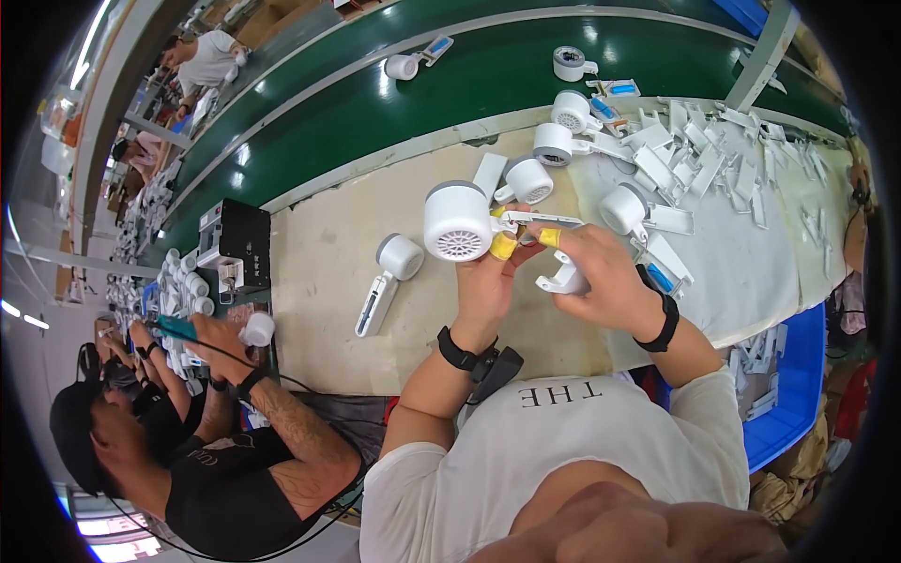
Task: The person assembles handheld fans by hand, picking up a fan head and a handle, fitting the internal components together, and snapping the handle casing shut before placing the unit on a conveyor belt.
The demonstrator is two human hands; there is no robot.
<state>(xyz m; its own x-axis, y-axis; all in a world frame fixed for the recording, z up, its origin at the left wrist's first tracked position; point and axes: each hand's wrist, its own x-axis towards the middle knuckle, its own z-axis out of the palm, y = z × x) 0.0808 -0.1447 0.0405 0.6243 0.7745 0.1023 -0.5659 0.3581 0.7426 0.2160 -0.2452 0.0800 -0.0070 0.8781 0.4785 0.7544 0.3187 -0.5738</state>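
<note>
at centre frame the left hand (488,272) grips a white dryer (457,221) by its neck, fingers closed around it. the right hand (601,272) pinches the dryer's handle (540,220) with its fingertips and curls its other fingers around a white shell (561,276). another dryer (389,269) lies at left on the table (319,281).

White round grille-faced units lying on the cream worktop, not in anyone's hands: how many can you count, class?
5. One left of the hands, one just above them, two nearer the belt, one right of the hands. More may hide among the loose white parts.
</note>
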